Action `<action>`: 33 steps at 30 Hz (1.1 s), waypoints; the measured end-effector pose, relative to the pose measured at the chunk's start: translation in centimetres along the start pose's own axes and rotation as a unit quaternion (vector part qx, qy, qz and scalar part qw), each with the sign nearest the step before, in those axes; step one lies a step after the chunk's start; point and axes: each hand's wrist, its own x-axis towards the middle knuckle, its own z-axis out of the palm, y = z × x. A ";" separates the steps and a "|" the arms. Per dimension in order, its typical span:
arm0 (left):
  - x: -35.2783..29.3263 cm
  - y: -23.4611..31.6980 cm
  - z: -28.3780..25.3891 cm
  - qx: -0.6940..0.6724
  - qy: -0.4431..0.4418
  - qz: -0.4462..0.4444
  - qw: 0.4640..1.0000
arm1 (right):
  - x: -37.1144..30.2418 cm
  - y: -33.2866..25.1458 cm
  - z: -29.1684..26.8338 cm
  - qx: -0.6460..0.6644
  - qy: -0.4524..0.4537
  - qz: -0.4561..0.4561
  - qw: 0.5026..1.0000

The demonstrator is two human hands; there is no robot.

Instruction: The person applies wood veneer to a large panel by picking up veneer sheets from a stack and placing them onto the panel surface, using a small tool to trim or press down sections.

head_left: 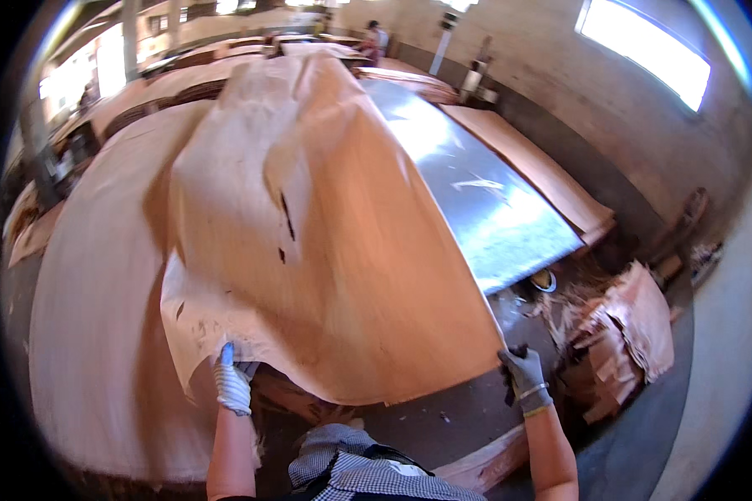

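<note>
A large, thin sheet of wood veneer, orange-brown with a few dark splits and holes, hangs lifted and rippling in front of me. My left hand, in a striped white and grey glove, pinches its near edge with the thumb on top. At the sheet's near right corner my right hand, in a grey glove, grips the edge. To the left lies a wide stack of similar veneer, partly shaded by the lifted sheet. Right of the sheet, a shiny metal-topped table shows, with a small scrap on it.
Torn veneer scraps are heaped on the floor at the right. Beyond the metal table lies another veneer stack along the wall. More stacks fill the back, where another person stands. A pillar rises at the left.
</note>
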 end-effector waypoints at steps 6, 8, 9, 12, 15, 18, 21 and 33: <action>3.6 -9.2 14.5 0.019 -0.008 -0.020 1.000 | 12.8 -3.9 -8.3 -0.034 0.036 -0.005 0.999; 4.2 -12.9 17.6 0.005 -0.009 -0.022 1.000 | 17.3 -4.7 -11.0 -0.042 0.046 -0.018 0.998; 4.0 -14.6 19.7 -0.001 -0.003 -0.022 1.000 | 19.7 -4.6 -12.8 -0.053 0.050 -0.032 0.997; 4.4 -20.1 23.1 -0.024 0.009 -0.014 1.000 | 27.3 -4.8 -17.6 -0.060 0.033 -0.048 0.997; 3.9 -25.5 27.2 -0.035 0.042 -0.010 0.998 | 34.7 -4.9 -22.7 -0.042 0.017 -0.051 0.998; 2.0 -29.9 32.3 -0.065 0.045 0.009 0.997 | 40.8 -5.5 -27.4 -0.029 0.003 -0.043 0.999; 0.4 -33.3 37.4 -0.047 0.078 0.003 0.996 | 47.3 -4.5 -31.0 -0.012 0.002 -0.057 0.998; 4.4 -50.9 42.6 -0.117 0.140 -0.135 0.974 | 65.2 -2.6 -38.7 -0.027 -0.022 -0.032 0.999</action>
